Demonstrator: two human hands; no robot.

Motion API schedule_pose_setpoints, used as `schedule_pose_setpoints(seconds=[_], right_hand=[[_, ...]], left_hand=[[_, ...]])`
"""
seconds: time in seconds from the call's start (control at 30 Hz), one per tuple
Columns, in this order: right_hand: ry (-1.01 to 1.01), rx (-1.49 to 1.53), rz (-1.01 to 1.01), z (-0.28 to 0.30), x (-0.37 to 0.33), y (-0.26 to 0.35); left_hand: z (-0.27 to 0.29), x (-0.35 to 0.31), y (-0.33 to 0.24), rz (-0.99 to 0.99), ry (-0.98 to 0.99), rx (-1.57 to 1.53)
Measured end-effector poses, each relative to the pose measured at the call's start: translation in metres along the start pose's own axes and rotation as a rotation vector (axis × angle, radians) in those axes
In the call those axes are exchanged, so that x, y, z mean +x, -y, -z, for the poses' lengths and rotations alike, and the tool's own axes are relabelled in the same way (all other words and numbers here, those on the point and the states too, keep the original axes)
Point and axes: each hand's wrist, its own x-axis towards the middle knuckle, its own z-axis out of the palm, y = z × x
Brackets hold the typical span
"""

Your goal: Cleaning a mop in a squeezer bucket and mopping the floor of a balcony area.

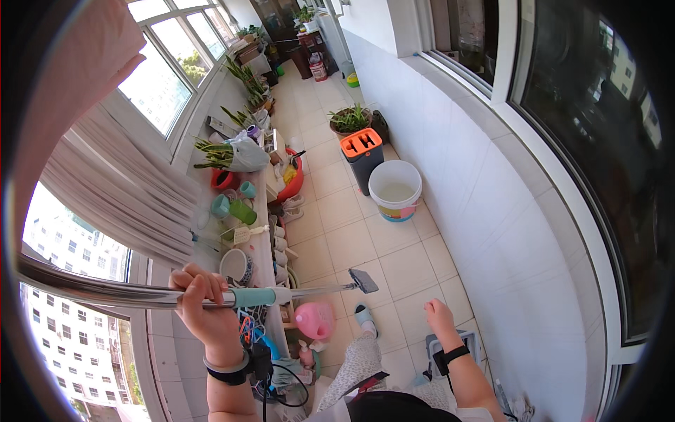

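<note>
My left hand is wrapped round the long pole of a flat mop. The pole is shiny metal with a light teal sleeve just right of the hand, and its near end sweeps past the left edge. At its far end the small grey mop head is over the tiled floor, slightly tilted; whether it touches the tiles I cannot tell. My right hand hangs apart from the pole, fingers curled in, with nothing showing in them. Below it is a grey plastic container, partly hidden by my forearm. Black bands circle both wrists.
Further along the right wall stand a white bucket with water, a dark mop bucket with orange lid and a potted plant. A cluttered shelf lines the left. A pink jug stands near my slippered foot.
</note>
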Motion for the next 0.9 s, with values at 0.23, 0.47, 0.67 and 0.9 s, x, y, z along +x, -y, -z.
schedule_pose_setpoints(seconds=[0.23,0.47,0.67,0.9], right_hand=[[-0.222,-0.053,0.141,-0.082,0.115,0.087],[0.295,-0.115,0.312,-0.128,0.207,0.305],[0.497,-0.018,0.577,-0.180,0.291,0.439],[0.471,0.285,1.037,-0.196,0.427,0.559]], left_hand=[[0.064,0.103,0.121,0.148,0.001,0.038],[0.100,0.192,0.210,0.145,0.034,0.072],[0.096,0.274,0.292,0.154,0.107,0.137],[0.054,0.405,0.407,0.175,0.273,0.173]])
